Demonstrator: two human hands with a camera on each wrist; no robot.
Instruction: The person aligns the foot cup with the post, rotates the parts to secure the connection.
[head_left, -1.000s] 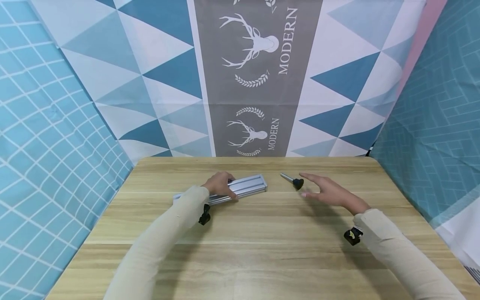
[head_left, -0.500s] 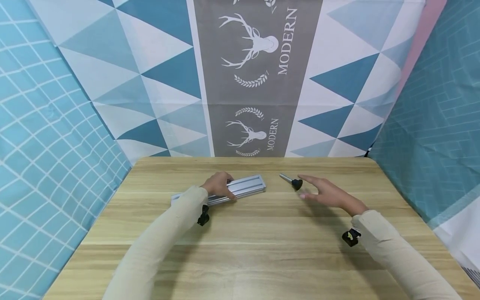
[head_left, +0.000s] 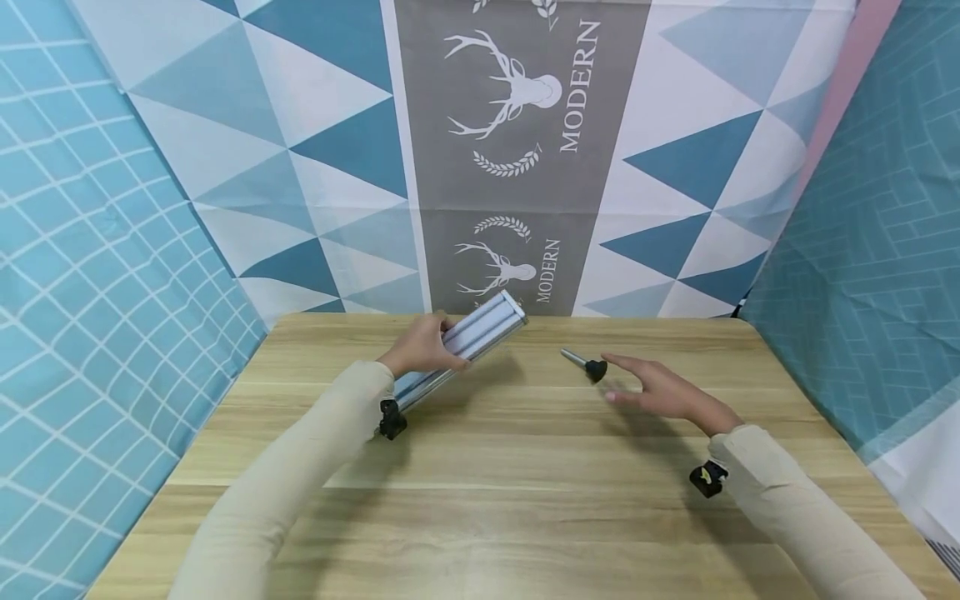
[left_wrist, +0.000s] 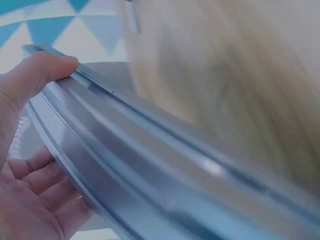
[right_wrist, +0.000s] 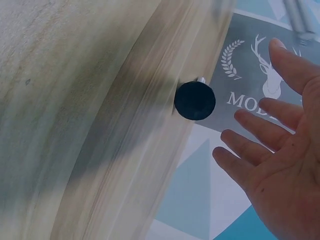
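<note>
My left hand (head_left: 426, 345) grips a grooved aluminium profile (head_left: 483, 332), its right end raised above the table and tilted up. In the left wrist view the thumb lies over one edge of the profile (left_wrist: 125, 145) and the fingers curl at the opposite edge. The forearm hides the profile's near end in the head view. A levelling foot with a threaded metal stem and round black base (head_left: 596, 370) lies on the table. Beside its base, my right hand (head_left: 662, 390) hovers with fingers spread, holding nothing. The right wrist view shows the black base (right_wrist: 195, 101) left of the fingertips.
The wooden table (head_left: 510, 500) reaches back to a patterned cloth backdrop (head_left: 525, 167). Blue cloth walls (head_left: 90, 250) stand on the left and right. A small black camera mount (head_left: 707, 478) sits on the right wrist, another on the left.
My left hand has lifted the profile off the table, its right end swinging up and away. The right hand and levelling foot have stayed nearly in place.
</note>
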